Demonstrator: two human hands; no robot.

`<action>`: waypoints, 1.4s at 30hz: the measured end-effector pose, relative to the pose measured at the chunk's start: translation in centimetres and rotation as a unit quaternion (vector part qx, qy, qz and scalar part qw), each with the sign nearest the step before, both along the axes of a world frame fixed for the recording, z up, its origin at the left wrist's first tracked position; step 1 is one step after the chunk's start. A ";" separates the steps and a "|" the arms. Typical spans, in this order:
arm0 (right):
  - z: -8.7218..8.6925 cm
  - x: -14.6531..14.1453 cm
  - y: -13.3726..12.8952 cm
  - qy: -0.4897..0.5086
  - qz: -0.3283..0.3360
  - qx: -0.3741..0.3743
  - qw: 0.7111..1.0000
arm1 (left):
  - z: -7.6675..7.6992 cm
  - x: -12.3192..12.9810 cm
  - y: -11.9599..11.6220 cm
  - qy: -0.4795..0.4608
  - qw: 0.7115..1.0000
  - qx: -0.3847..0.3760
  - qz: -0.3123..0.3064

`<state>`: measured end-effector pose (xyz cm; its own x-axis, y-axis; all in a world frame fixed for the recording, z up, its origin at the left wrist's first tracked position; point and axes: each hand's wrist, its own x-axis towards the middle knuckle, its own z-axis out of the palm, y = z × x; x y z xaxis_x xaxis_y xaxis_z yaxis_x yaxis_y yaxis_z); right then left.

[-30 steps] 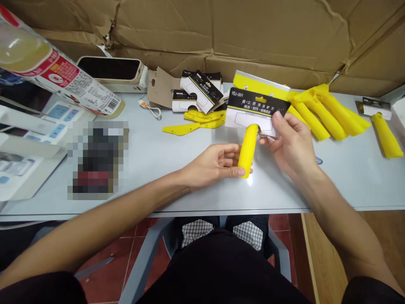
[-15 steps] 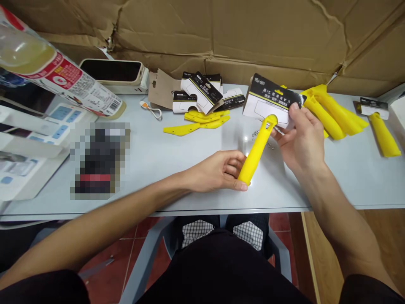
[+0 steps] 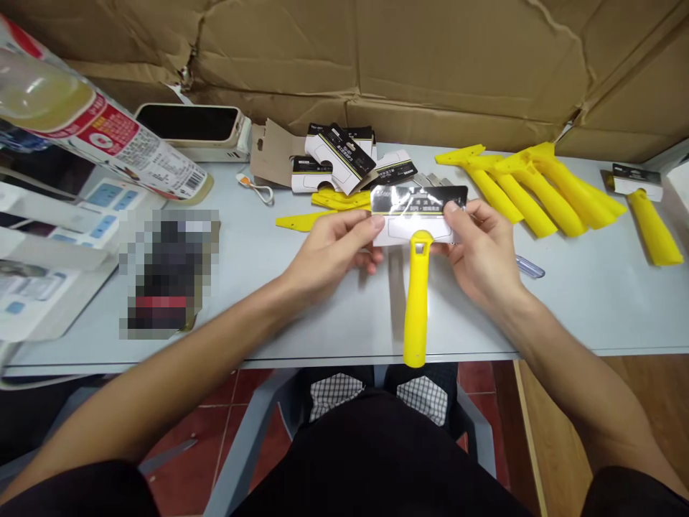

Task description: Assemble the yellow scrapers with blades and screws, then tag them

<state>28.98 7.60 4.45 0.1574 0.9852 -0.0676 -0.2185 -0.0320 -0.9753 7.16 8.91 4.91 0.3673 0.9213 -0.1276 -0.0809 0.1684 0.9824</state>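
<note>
Both hands hold a black-and-white printed card level above the front of the table. My left hand pinches its left end, thumb on the front face. At the right end my right hand grips the card between thumb and fingers. A yellow handle hangs down from the card's lower middle, its slotted top overlapping the card and its lower end over the table's front edge. Whatever lies behind the card is hidden.
Loose printed cards and yellow strips lie behind my left hand. Several yellow handles are at the back right, beside a carded one. A bottle leans at left, near a pixelated object.
My left hand has left the handle's lower end and taken the card's left end. Card and handle have moved left and down, and the handle now hangs nearly vertical.
</note>
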 end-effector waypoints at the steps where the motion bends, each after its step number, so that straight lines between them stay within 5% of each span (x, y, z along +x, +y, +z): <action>1: -0.1 -0.2 -0.1 0.004 0.013 -0.004 1.000 | 0.2 -0.1 0.3 0.014 1.000 0.011 0.016; 5: 0.1 0.0 0.0 -0.033 0.047 -0.009 0.998 | 1.1 -0.4 0.8 0.071 0.995 0.050 0.042; 11: 0.8 1.2 0.3 -0.333 0.065 0.052 0.939 | 1.3 -2.2 2.7 0.234 0.964 0.121 -0.029; 18: -1.0 0.7 0.2 -0.470 0.120 0.088 0.870 | 1.2 -3.6 4.2 0.470 0.846 0.228 -0.107; 24: -1.4 -0.9 0.0 -0.661 0.114 0.115 0.733 | 0.6 -3.0 3.4 0.605 0.746 0.271 -0.061; 28: -1.4 -1.3 0.1 -0.701 0.118 0.102 0.696 | 0.6 -2.6 2.8 0.669 0.697 0.253 -0.062; 37: -0.8 -1.4 0.2 -0.749 0.102 0.097 0.648 | 1.6 -1.7 2.1 0.708 0.664 0.241 -0.016; 42: -0.1 -0.1 -3.3 -0.721 0.082 0.187 0.663 | 1.9 -3.8 -1.5 0.636 0.705 0.313 0.036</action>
